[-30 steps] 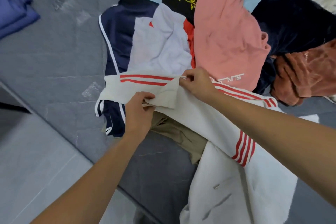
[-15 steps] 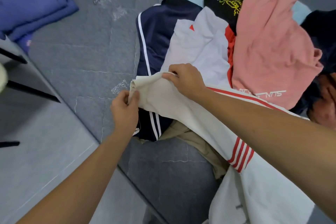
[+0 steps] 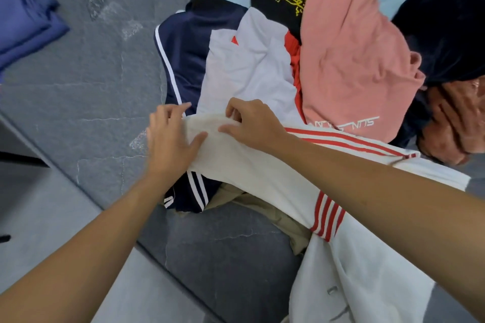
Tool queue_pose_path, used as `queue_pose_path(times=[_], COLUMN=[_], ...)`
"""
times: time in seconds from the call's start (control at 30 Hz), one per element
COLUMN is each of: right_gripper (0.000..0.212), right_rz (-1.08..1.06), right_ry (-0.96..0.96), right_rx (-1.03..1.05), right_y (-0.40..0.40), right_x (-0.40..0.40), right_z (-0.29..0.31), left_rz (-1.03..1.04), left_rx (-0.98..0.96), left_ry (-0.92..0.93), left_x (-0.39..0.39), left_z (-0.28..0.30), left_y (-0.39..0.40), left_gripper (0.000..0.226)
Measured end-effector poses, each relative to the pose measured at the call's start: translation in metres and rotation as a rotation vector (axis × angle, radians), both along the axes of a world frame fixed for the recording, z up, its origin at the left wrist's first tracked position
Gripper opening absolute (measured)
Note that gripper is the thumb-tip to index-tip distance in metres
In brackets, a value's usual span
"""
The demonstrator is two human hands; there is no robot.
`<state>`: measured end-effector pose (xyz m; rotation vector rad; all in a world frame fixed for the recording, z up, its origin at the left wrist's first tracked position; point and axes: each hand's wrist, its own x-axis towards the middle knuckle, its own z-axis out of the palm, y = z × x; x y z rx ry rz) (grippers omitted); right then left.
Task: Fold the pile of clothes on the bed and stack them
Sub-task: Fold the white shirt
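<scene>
- i see the left hand (image 3: 170,139) lying flat, fingers spread, on the near-left end of the white shirt with red stripes (image 3: 262,165); it presses down and grips nothing.
- the right hand (image 3: 252,123) sits just right of it on the same end, fingertips curled into the cloth; whether it pinches a fold or only pushes, i cannot tell.
- the shirt runs from the pile of clothes (image 3: 315,60) toward me, its far end draped over the navy shorts (image 3: 183,47) and pale shirt (image 3: 249,68), its near end hanging off the edge of the bed (image 3: 78,86).
- a folded purple garment (image 3: 26,21) lies well left of the pile, apart from everything else.
- risk, as i judge it: the hanging part is heavy and could drag the shirt off the bed once the flat hand lifts.
- pulling the shirt free could also tug the shorts or the tan piece (image 3: 262,207) beneath it along.
- the pink top (image 3: 354,60) leans on the pile and may slump.
</scene>
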<state>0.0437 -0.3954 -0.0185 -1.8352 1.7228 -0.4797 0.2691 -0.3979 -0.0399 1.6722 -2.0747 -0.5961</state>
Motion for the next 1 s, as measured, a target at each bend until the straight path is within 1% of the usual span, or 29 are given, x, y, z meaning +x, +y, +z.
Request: queue_pose_path(times=[0.07, 0.13, 0.27, 0.37, 0.5, 0.57, 0.6, 0.67, 0.7, 0.83, 0.93, 1.0], right_gripper=[0.034, 0.031, 0.032, 0.031, 0.033, 0.036, 0.035, 0.03, 0.031, 0.052, 0.052, 0.05], right_rz=[0.008, 0.019, 0.044, 0.07, 0.085, 0.048, 0.02, -0.037, -0.066, -0.137, -0.118, -0.091], right_ry=[0.011, 0.053, 0.136, 0.173, 0.177, 0.192, 0.19, 0.18, 0.185, 0.236, 0.237, 0.247], right_rx=[0.012, 0.05, 0.131, 0.107, -0.043, -0.075, -0.075, -0.033, 0.014, 0.236, 0.314, 0.352], right_y=[0.013, 0.031, 0.075, 0.107, 0.143, 0.161, 0.169, 0.186, 0.193, 0.208, 0.206, 0.204], right_x=[-0.023, -0.05, -0.112, -0.152, -0.182, -0.198, -0.207, -0.228, -0.24, -0.277, -0.285, -0.283], right_z=[0.0, -0.001, 0.001, 0.004, 0.006, 0.004, 0.002, -0.003, -0.007, -0.022, -0.031, -0.037], left_rz=[-0.196, -0.34, -0.596, -0.752, -0.845, -0.839, -0.825, -0.808, -0.807, -0.848, -0.864, -0.883], left_rx=[-0.076, -0.082, -0.04, -0.009, -0.012, 0.033, 0.058, 0.099, 0.115, 0.165, 0.258, 0.272], left_ry=[-0.023, -0.045, -0.089, -0.164, -0.191, -0.17, -0.164, -0.179, -0.194, -0.223, -0.151, -0.104], left_x=[-0.023, -0.051, -0.112, -0.156, -0.201, -0.217, -0.223, -0.232, -0.235, -0.241, -0.237, -0.231], left_z=[0.006, 0.01, 0.013, 0.011, 0.008, 0.007, 0.006, 0.002, 0.0, -0.007, -0.01, -0.01], left_y=[-0.001, 0.001, 0.012, 0.026, 0.045, 0.054, 0.058, 0.06, 0.06, 0.055, 0.054, 0.052], left_gripper=[0.053, 0.046, 0.04, 0.04, 0.039, 0.038, 0.037, 0.035, 0.034, 0.033, 0.031, 0.026])
